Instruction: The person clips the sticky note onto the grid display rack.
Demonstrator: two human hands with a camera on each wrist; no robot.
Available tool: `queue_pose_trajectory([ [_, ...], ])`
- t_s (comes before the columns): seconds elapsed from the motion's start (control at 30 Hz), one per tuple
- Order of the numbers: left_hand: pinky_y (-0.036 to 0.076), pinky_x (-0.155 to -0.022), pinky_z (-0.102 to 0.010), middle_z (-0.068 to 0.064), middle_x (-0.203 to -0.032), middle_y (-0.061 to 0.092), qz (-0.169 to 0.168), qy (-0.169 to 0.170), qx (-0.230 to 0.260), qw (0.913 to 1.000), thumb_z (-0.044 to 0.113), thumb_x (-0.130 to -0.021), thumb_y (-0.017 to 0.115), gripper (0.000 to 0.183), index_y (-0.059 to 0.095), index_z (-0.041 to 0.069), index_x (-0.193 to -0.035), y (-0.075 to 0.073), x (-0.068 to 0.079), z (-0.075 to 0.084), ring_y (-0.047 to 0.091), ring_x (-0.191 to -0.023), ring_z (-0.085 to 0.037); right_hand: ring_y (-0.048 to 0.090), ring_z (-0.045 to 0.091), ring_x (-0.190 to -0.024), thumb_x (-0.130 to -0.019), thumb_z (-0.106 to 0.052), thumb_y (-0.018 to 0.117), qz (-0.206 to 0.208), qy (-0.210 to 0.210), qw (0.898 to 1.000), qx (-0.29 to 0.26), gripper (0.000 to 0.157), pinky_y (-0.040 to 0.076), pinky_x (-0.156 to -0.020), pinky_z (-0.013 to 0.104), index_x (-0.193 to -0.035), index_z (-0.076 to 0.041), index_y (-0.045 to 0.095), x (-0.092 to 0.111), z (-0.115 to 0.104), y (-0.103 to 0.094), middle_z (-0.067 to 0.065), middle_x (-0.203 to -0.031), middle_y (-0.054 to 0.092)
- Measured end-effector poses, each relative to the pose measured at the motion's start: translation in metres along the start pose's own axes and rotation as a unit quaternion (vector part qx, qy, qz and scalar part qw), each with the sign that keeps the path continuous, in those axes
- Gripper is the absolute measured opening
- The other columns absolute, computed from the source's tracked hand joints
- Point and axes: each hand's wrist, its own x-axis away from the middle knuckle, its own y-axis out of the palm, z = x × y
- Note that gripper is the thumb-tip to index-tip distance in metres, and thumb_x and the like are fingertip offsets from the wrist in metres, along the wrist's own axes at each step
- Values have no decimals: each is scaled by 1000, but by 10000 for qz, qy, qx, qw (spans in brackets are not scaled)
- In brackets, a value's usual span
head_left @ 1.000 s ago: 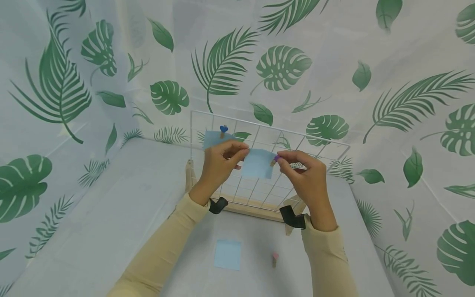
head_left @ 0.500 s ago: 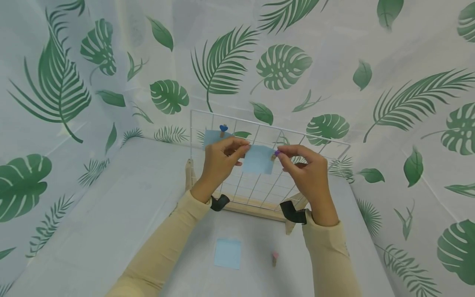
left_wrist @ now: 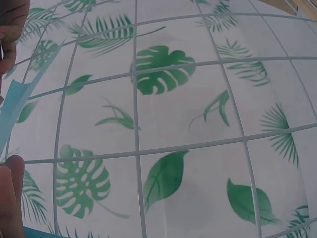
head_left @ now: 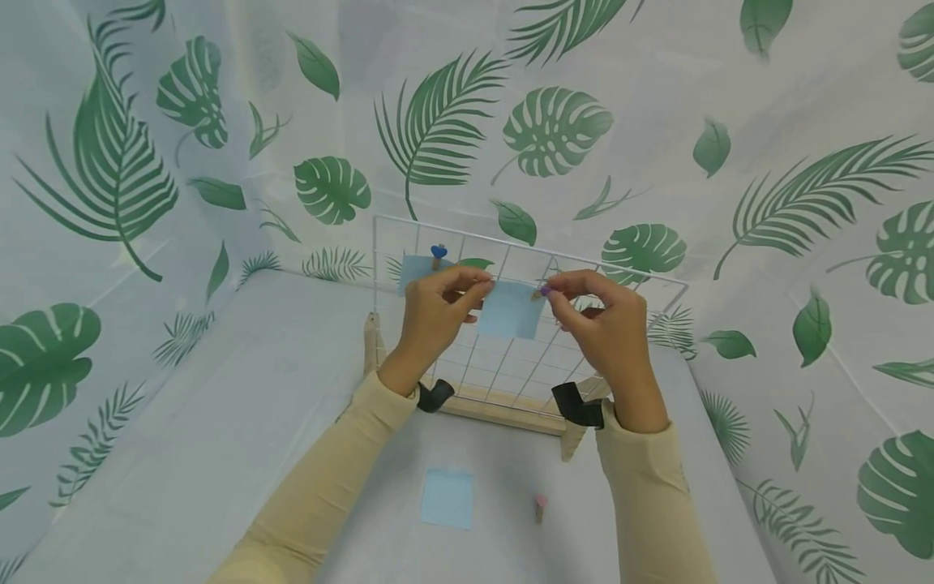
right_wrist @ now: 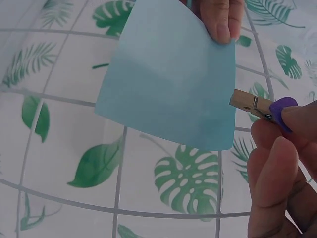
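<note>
My left hand (head_left: 438, 312) pinches the upper left part of a light blue paper square (head_left: 507, 310) in front of a white wire grid (head_left: 642, 274). My right hand (head_left: 606, 324) pinches a small wooden clothespin (right_wrist: 250, 103) by its purple end (right_wrist: 283, 110). In the right wrist view the clothespin's tip overlaps the paper's edge; whether it clamps the paper I cannot tell. Behind my left hand, another blue paper square (head_left: 417, 272) hangs on the grid under a clothespin with a blue heart (head_left: 439, 252).
The grid stands on a wooden base (head_left: 503, 412) on a white table (head_left: 292, 389). A third blue paper square (head_left: 447, 499) lies in front, with a pink-topped clothespin (head_left: 540, 508) to its right. Leaf-printed sheeting (head_left: 452, 122) encloses the back and sides.
Both hands have risen slightly with the paper square, towards the grid's upper part. The clothespin in my right hand has turned to point more to the left.
</note>
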Motion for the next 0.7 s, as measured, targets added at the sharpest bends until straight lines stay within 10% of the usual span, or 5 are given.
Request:
queue_pose_trajectory([
  [0.7, 65, -61, -27, -17, -96, 81, 118, -139, -54, 9998, 9, -101, 77, 12, 80, -1, -107, 3, -2, 2, 78, -72, -29, 70, 20, -70, -96, 9, 75, 383, -273, 9984, 326, 6, 48, -62, 5, -99, 8, 79, -10, -6, 12, 19, -94, 80],
])
